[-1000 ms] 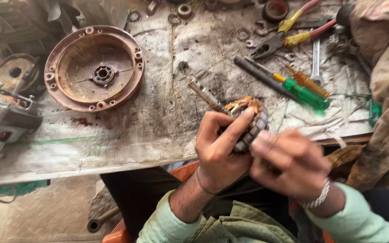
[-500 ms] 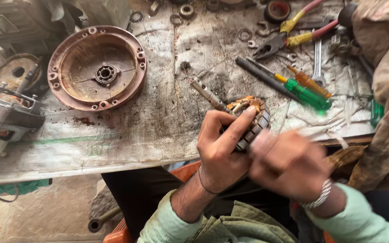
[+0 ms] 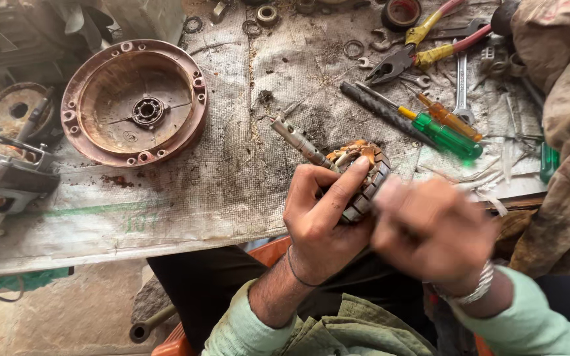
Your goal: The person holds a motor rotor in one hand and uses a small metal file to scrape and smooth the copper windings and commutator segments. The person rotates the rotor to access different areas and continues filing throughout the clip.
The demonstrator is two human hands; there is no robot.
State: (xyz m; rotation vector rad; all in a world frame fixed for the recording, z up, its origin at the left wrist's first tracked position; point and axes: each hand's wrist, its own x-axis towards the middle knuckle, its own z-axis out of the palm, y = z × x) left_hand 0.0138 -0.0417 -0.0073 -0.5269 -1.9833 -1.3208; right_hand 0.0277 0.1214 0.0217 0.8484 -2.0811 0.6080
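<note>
At the near edge of the counter [image 3: 166, 217], the person holds a motor core [image 3: 362, 177] with a steel shaft [image 3: 296, 140] that points toward 10 o'clock. The left hand [image 3: 321, 221] grips this core, its fingers [image 3: 344, 191] wrapped closed around the ribbed side. The right hand [image 3: 430, 231] is just beside the core at 4 o'clock from it; it is blurred, so I cannot tell if its fingers are closed or what they hold. From the core, a round rusty cover [image 3: 133, 102] with a bearing in the middle lies at 10 o'clock, well apart. At 1 o'clock lie a green screwdriver [image 3: 440, 132], an orange screwdriver [image 3: 448, 117] and pliers [image 3: 417, 53] with yellow and red handles. A grey metal housing [image 3: 1, 178] stands at 9 o'clock.
</note>
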